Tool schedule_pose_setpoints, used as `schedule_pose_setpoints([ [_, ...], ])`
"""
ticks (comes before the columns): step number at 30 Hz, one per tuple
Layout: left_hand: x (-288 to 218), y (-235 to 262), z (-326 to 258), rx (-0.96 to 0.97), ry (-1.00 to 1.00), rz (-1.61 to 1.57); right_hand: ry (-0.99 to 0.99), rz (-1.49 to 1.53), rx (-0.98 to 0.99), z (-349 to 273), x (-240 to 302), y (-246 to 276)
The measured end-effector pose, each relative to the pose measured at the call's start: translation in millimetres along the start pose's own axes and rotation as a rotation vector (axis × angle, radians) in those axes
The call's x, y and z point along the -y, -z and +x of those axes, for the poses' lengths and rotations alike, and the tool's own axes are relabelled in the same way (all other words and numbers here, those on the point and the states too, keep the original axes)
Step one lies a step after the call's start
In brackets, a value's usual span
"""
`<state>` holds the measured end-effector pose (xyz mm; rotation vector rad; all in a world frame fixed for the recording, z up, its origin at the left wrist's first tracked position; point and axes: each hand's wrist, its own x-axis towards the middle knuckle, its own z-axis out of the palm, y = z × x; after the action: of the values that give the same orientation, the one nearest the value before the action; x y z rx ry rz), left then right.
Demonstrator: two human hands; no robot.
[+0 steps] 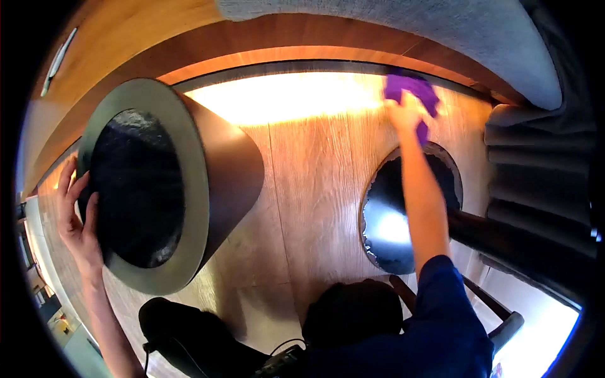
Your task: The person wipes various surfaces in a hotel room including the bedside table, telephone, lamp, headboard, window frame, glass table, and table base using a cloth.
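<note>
My left hand (79, 227) is at the left edge of a large drum-shaped piece (230, 170), its fingers curled over the grey rim and the thumb near the dark face. That piece has a broad grey-green ring around a black, glossy, wrinkled middle, and brownish sides. My right arm reaches far forward. A bunched purple cloth (413, 88) is under my right hand (406, 113), pressed to the wooden floor close to the base of the wooden ledge. Hand and cloth are slightly blurred. My right forearm passes above a glossy black disc (384, 208) with a ragged-looking edge on the floor.
A wooden ledge (302, 31) with a grey cushion or mattress (403, 25) curves along the far side. Bright light falls on the floor (315, 164) beside it. Dark curtain folds (535, 164) hang at right, near a dark pole (517, 239). My dark-clothed knees are below.
</note>
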<state>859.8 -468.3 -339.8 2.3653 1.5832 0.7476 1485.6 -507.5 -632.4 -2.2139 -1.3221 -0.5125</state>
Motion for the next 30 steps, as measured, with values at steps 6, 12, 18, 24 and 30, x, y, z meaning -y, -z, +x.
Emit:
schedule_pose_setpoints([
  [6,-32.9,24.3,-1.9,0.460,-0.289,-0.238,0.399,0.400,0.635,-56.3,225.8,3.2],
  [12,-14.6,48.0,-51.2,0.672,-0.439,0.281,0.465,0.296,0.808,-61.4,255.0,25.3],
  [18,19.7,66.2,-75.2,0.378,-0.414,0.309,0.861,0.489,0.664,-185.1,270.3,90.2],
  [24,-47.9,64.8,-27.1,0.633,-0.398,0.445,0.357,1.025,1.289,-326.9,255.5,215.5],
  [30,-99.4,-13.8,4.4,0.524,-0.635,0.254,-0.370,1.438,1.296,-303.9,232.5,257.8],
])
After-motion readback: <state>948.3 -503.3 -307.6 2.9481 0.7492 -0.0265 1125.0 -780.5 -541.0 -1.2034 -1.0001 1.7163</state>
